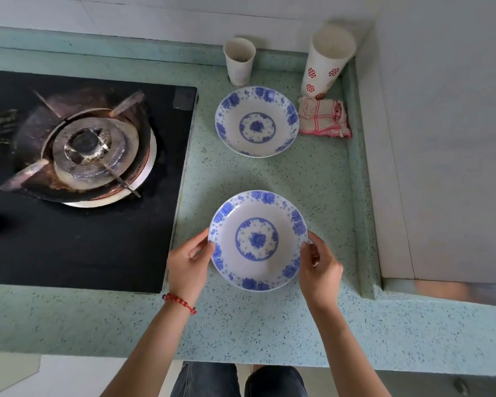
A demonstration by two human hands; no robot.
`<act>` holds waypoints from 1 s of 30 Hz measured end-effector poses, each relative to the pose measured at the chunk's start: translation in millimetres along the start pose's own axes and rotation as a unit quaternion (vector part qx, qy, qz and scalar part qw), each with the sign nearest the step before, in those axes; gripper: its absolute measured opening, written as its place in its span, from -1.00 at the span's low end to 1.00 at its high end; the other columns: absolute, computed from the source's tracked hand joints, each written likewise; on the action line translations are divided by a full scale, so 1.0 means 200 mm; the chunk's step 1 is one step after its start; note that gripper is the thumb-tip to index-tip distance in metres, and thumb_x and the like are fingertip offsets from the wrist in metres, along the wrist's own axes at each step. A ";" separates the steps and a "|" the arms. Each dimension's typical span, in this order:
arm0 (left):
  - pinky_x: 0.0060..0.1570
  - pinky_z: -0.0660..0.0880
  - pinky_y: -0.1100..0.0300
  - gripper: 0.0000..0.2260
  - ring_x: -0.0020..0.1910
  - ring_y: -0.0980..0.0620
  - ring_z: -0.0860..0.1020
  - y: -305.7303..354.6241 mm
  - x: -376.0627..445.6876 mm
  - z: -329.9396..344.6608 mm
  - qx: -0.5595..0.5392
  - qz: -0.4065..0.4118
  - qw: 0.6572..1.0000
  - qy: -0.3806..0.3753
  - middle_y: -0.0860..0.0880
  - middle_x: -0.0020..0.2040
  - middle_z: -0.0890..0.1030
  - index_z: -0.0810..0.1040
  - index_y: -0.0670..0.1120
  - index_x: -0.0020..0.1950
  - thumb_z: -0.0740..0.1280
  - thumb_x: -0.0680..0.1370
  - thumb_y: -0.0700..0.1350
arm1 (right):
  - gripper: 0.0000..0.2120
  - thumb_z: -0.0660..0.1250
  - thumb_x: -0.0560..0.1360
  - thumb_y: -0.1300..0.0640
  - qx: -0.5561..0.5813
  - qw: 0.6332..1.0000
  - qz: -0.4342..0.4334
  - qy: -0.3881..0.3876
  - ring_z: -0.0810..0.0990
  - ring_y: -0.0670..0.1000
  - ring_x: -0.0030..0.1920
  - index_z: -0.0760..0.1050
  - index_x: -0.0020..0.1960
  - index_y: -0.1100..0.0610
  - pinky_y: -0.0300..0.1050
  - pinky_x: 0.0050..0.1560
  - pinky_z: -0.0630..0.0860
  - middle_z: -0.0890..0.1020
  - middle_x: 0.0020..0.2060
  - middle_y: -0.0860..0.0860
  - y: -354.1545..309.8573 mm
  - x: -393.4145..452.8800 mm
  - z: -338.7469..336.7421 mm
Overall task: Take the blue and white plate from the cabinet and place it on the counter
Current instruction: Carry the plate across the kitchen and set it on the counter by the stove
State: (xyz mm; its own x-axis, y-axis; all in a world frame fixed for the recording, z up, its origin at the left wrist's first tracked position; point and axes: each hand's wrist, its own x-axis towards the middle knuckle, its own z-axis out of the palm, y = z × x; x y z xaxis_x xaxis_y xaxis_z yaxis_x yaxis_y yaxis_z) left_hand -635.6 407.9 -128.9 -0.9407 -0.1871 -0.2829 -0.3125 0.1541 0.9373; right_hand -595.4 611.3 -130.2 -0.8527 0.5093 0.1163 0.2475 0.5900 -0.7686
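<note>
A blue and white plate (257, 240) with a flower pattern is over the green speckled counter (321, 179), near its front edge. My left hand (188, 266) grips its left rim and my right hand (318, 270) grips its right rim. Whether the plate rests on the counter or hovers just above it, I cannot tell. A second plate of the same pattern (257, 121) lies further back on the counter. The cabinet is out of view.
A black gas hob with a burner (83, 150) fills the left side. Two paper cups (239, 61) (327, 60) stand at the back by the wall. A folded red-checked cloth (324, 117) lies right of the far plate. A raised counter edge (361, 181) runs along the right.
</note>
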 end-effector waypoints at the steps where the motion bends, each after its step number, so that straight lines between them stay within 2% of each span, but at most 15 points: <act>1: -0.19 0.53 0.44 -0.72 -0.16 0.26 0.61 0.01 0.02 0.01 -0.002 -0.001 1.000 0.001 -0.10 0.00 0.61 0.51 -0.25 0.16 0.33 0.45 -0.36 | -0.82 0.30 0.45 0.38 -0.001 1.000 -0.003 0.002 0.46 -0.10 -0.49 0.55 0.02 0.24 -0.58 -0.43 0.30 0.54 -0.42 -0.03 -0.01 0.02 0.01; 3: -0.16 0.53 0.42 -0.72 -0.16 0.24 0.62 0.03 0.07 0.02 -0.008 -0.004 1.000 0.002 -0.11 0.00 0.62 0.51 -0.25 0.16 0.33 0.45 -0.36 | -0.83 0.30 0.44 0.39 0.002 1.000 -0.008 0.007 0.42 -0.16 -0.51 0.55 0.00 0.23 -0.63 -0.42 0.27 0.52 -0.43 -0.04 -0.01 0.07 0.03; 6: -0.17 0.54 0.41 -0.72 -0.17 0.25 0.62 0.05 0.13 0.05 -0.019 -0.010 1.000 0.000 -0.10 0.00 0.62 0.51 -0.25 0.16 0.32 0.45 -0.37 | -0.85 0.29 0.45 0.36 0.002 1.000 -0.011 0.013 0.39 -0.17 -0.53 0.55 -0.01 0.23 -0.61 -0.46 0.28 0.51 -0.46 -0.04 -0.02 0.13 0.05; 13: -0.17 0.54 0.41 -0.71 -0.18 0.29 0.61 0.09 0.22 0.08 -0.025 -0.014 1.000 0.004 -0.06 0.01 0.60 0.50 -0.25 0.17 0.32 0.45 -0.37 | -0.86 0.25 0.49 0.30 0.011 1.000 -0.005 0.013 0.46 0.00 -0.47 0.54 0.01 0.20 -0.45 -0.46 0.28 0.56 -0.44 0.03 -0.02 0.21 0.10; 17: -0.17 0.54 0.41 -0.71 -0.16 0.29 0.61 0.08 0.22 0.09 -0.029 -0.013 0.999 0.006 -0.04 0.01 0.60 0.50 -0.24 0.17 0.31 0.46 -0.37 | -0.85 0.25 0.49 0.31 0.009 1.000 -0.001 0.012 0.44 -0.15 -0.49 0.54 0.03 0.20 -0.57 -0.44 0.29 0.54 -0.43 -0.02 -0.02 0.21 0.10; 19: -0.19 0.52 0.43 -0.71 -0.15 0.27 0.61 0.08 0.22 0.09 -0.035 -0.010 0.999 0.006 -0.03 0.00 0.60 0.51 -0.23 0.17 0.32 0.46 -0.36 | -0.85 0.25 0.50 0.29 0.015 1.000 0.004 0.007 0.44 -0.22 -0.46 0.54 0.01 0.16 -0.56 -0.44 0.31 0.55 -0.42 -0.03 -0.03 0.21 0.10; 23: -0.19 0.52 0.45 -0.71 -0.21 0.25 0.60 0.09 0.20 0.10 -0.018 0.008 0.999 0.026 -0.06 -0.02 0.62 0.52 -0.23 0.16 0.34 0.44 -0.35 | -0.88 0.26 0.51 0.20 0.027 0.999 0.035 -0.002 0.50 -0.25 -0.43 0.54 0.00 0.10 -0.58 -0.42 0.33 0.55 -0.42 -0.11 -0.04 0.20 0.09; 25: -0.20 0.50 0.49 -0.70 -0.23 0.28 0.59 0.10 0.19 0.09 -0.003 0.024 0.999 0.037 -0.06 -0.05 0.62 0.52 -0.23 0.15 0.37 0.43 -0.32 | -0.91 0.27 0.51 0.15 0.034 0.998 0.056 -0.024 0.53 -0.26 -0.42 0.53 -0.02 0.07 -0.57 -0.43 0.34 0.54 -0.43 -0.21 -0.05 0.19 0.06; 27: -0.13 0.47 0.50 -0.70 -0.12 0.20 0.58 0.11 0.17 0.07 0.031 0.053 0.998 0.033 -0.10 0.00 0.61 0.51 -0.25 0.16 0.38 0.44 -0.27 | -0.91 0.26 0.52 0.12 0.028 0.997 0.051 -0.052 0.55 -0.16 -0.38 0.53 -0.05 0.08 -0.48 -0.40 0.37 0.54 -0.41 -0.22 -0.07 0.18 0.03; 30: -0.02 0.47 0.25 -0.76 0.00 0.00 0.58 0.11 0.13 0.00 0.154 0.193 0.969 0.018 -0.21 0.05 0.63 0.52 -0.28 0.12 0.34 0.49 -0.22 | -0.83 0.26 0.52 0.16 0.003 0.999 0.026 -0.039 0.57 -0.02 -0.27 0.52 0.08 0.17 -0.20 -0.24 0.49 0.65 -0.21 0.02 -0.08 0.11 -0.02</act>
State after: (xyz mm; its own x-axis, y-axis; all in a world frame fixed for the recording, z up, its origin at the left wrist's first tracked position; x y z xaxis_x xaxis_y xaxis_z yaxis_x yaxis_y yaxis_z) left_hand -667.0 406.3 -115.8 -0.9918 -0.0907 0.0899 0.0327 0.5002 0.8653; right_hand -616.7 615.7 -113.4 -0.8717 0.4893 0.0267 0.2907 0.5603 -0.7756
